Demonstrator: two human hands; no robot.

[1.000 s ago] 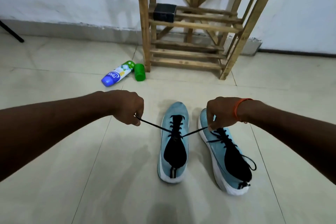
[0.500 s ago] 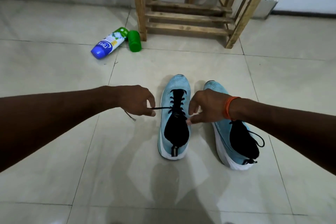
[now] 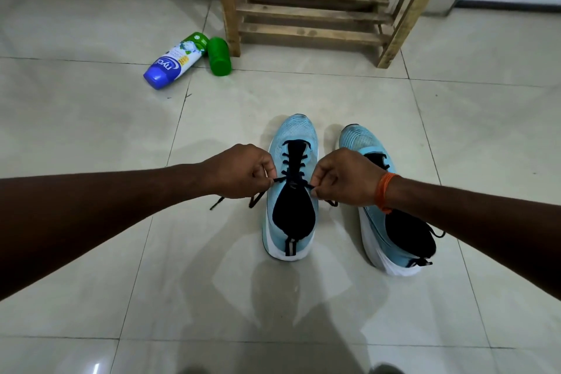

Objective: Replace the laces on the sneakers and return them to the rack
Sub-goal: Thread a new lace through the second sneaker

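Two light-blue sneakers with black tongues stand side by side on the tiled floor, toes toward the rack. The left sneaker (image 3: 292,191) carries a black lace (image 3: 293,173) threaded through its eyelets. My left hand (image 3: 243,174) pinches one end of that lace at the shoe's left side, and the loose tail (image 3: 233,202) hangs to the floor. My right hand (image 3: 346,179) pinches the other end at the shoe's right side. The right sneaker (image 3: 391,215) is partly hidden behind my right hand and wrist. The wooden rack (image 3: 312,15) stands at the wall behind.
A blue-and-white bottle (image 3: 176,61) lies on its side on the floor left of the rack, with a green cap (image 3: 219,56) next to it. Bare tiles surround the sneakers on the left, right and near side.
Both hands have come in close to the left sneaker, still pinching the lace ends, so the lace spans less width. The view has tilted down and the rack's upper shelves have left the frame.
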